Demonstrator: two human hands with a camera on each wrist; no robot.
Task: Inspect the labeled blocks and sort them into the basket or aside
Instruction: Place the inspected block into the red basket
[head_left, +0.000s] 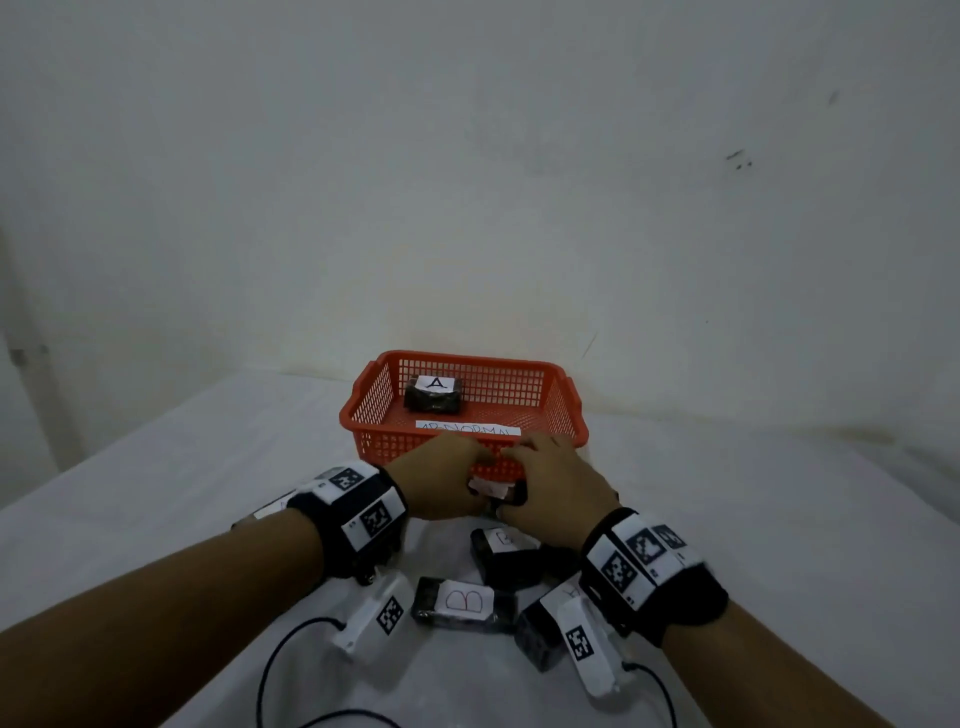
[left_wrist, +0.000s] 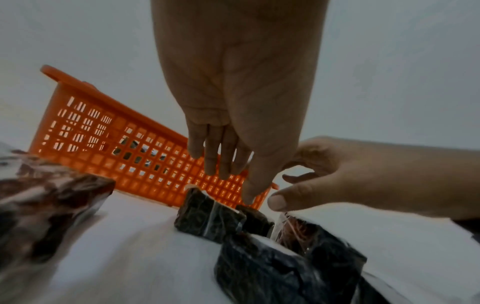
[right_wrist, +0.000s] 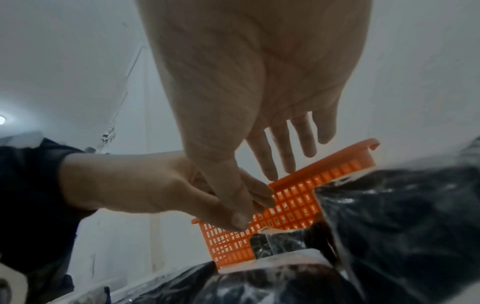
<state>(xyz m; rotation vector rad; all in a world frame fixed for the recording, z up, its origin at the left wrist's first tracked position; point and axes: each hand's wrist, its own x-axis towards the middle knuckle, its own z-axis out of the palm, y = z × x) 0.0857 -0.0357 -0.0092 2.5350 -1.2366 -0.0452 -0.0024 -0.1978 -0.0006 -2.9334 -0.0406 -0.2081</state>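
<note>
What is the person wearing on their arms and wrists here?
Bare forearms, no sleeves. Each wrist carries a black strap with white panels of black square tags: left wrist, right wrist. A white tagged camera unit hangs beneath each, trailing a thin black cable.

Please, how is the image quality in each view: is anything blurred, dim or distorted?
Head view: dim, even light; the "A" block in the orange basket reads clearly, and the near forearms are stretched by the wide lens. Left wrist view: the brownish block at left is smeared. Right wrist view: the black wrapped block is soft, with glare on its wrap.
</note>
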